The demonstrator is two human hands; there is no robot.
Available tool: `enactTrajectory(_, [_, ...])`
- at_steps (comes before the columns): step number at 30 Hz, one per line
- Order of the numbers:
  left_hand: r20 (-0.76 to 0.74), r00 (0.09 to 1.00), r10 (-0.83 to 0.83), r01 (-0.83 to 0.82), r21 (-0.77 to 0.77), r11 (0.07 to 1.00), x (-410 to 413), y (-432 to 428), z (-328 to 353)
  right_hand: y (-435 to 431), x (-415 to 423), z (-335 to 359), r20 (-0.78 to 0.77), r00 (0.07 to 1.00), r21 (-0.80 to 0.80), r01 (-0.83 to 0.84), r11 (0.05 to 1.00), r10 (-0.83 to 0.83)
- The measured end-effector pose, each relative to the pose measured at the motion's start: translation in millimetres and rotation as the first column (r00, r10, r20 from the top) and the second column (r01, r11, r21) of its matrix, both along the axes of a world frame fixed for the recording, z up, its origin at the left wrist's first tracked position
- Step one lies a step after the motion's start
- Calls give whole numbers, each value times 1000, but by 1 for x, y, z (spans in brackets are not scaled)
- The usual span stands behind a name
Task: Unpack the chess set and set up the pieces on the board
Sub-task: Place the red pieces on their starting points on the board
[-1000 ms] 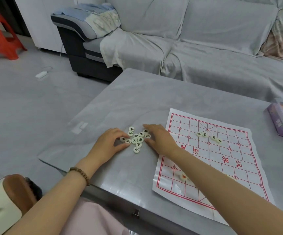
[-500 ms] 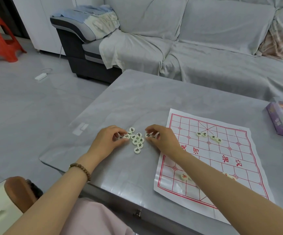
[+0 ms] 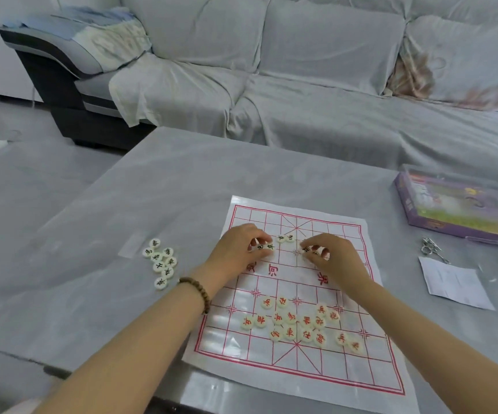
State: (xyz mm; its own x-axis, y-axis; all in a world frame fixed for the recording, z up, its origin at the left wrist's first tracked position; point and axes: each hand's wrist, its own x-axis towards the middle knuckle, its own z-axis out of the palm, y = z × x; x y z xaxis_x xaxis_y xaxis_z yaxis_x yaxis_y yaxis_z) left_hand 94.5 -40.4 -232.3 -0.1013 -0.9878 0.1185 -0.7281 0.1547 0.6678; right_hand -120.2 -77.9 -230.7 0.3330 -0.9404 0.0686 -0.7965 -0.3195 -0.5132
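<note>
Both grips have left the black-piece pile on the bench and now sit over the far half of the board. The left grip pinches black-marked pieces, and the right grip pinches others at its fingertips. Black placement on the far rows appears under way. The red pieces lie unsorted on the near half. The count held in each grip is hidden, and the characters are too blurred to read.
</note>
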Motion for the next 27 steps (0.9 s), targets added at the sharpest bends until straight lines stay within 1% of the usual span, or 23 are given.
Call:
enactTrajectory(3, [120, 991, -58, 58, 2, 998, -26, -15, -6, -6, -9, -3, -10, 999, -1, -35, 999, 35])
enactTrajectory(5, [169, 982, -82, 85, -10, 996, -34, -22, -9, -9, -11, -7, -28, 997, -22, -71, 997, 71])
enactTrajectory(7, [162, 983, -88, 94, -32, 995, -37, -27, -10, -13, -11, -11, -18, 996, -61, -90, 994, 89])
enactTrajectory(9, [135, 988, -76, 85, -65, 994, -38, -34, -11, -18, -11, -14, 37, 995, -96, -85, 992, 89])
enactTrajectory(12, [125, 991, -51, 62, -87, 994, -41, -44, -11, -26, -10, -16, 65, 994, -98, -77, 992, 84])
enactTrajectory(15, [152, 987, -56, 69, -80, 994, -42, -52, -11, -32, -7, -16, 51, 994, -86, -91, 992, 96])
enactTrajectory(18, [215, 974, -72, 85, -53, 995, -38, -49, -12, -28, -6, -15, 26, 995, -92, -91, 992, 94])
enactTrajectory(20, [249, 965, -85, 101, -53, 993, -31, -40, -13, -19, -2, -13, 19, 995, -116, -100, 988, 102])
enactTrajectory(23, [262, 963, -68, 99, -105, 990, -8, -16, -12, -1, 18, -11, 35, 984, -141, -168, 976, 175])
enactTrajectory(27, [265, 963, 40, 1, -156, 988, 49, 23, -7, 23, 67, -8, 81, 956, -110, -274, 955, 284])
